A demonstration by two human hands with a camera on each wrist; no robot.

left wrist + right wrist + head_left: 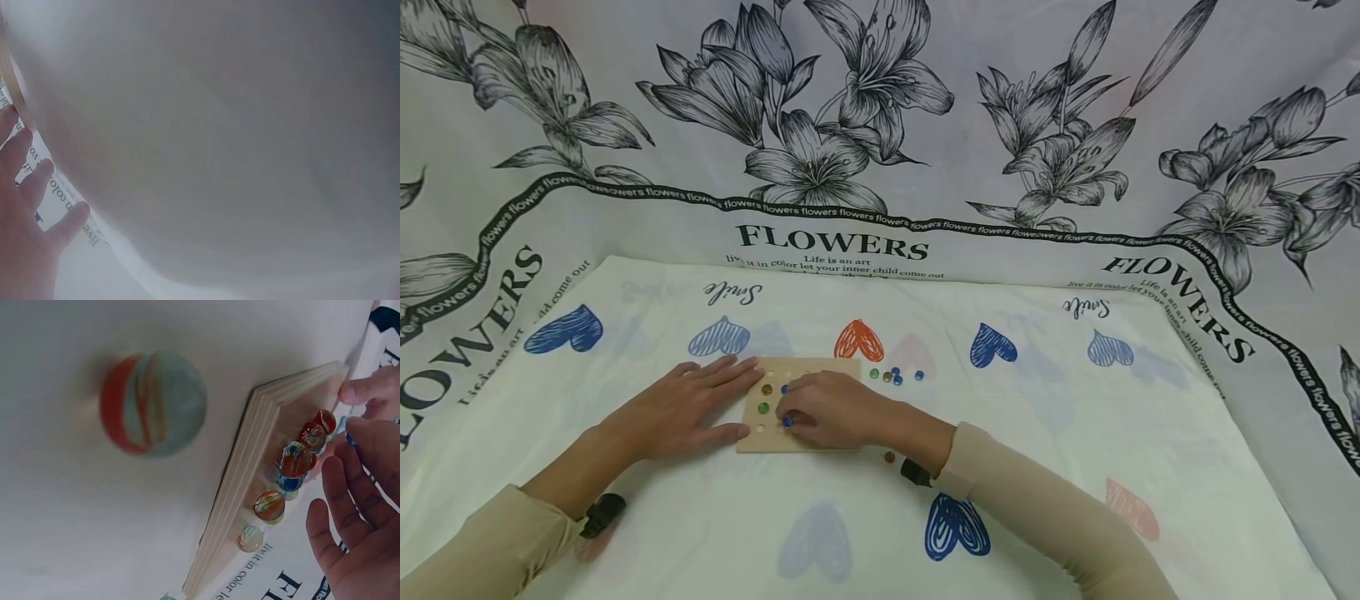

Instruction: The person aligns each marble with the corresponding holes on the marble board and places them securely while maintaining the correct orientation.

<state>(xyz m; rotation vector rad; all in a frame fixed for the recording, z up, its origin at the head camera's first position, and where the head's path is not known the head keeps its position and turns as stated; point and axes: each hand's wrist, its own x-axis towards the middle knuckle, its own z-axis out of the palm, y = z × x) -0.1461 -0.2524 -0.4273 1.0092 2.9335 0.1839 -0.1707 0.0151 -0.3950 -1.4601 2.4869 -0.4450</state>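
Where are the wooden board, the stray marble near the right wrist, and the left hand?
Board (pixel 820 367): head view, bare far edge of its top.
Stray marble (pixel 889 457): head view, its middle.
Left hand (pixel 688 408): head view, back of the hand, resting at the board's left edge.

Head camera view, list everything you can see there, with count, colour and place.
Wooden board: one, light tan, with holes, on the cloth between the hands.
Marbles on board: several, amber, green and blue; exact count hidden by the hand.
Loose marbles: about five, green, amber and blue, just right of the board.
Single marble: one, amber, near the right wrist.
Tablecloth: one, white with blue and orange hearts.
Backdrop: one, white with black flowers.
Left hand: flat, fingers on the board's left edge.
Right hand: pinches a blue marble on the board.
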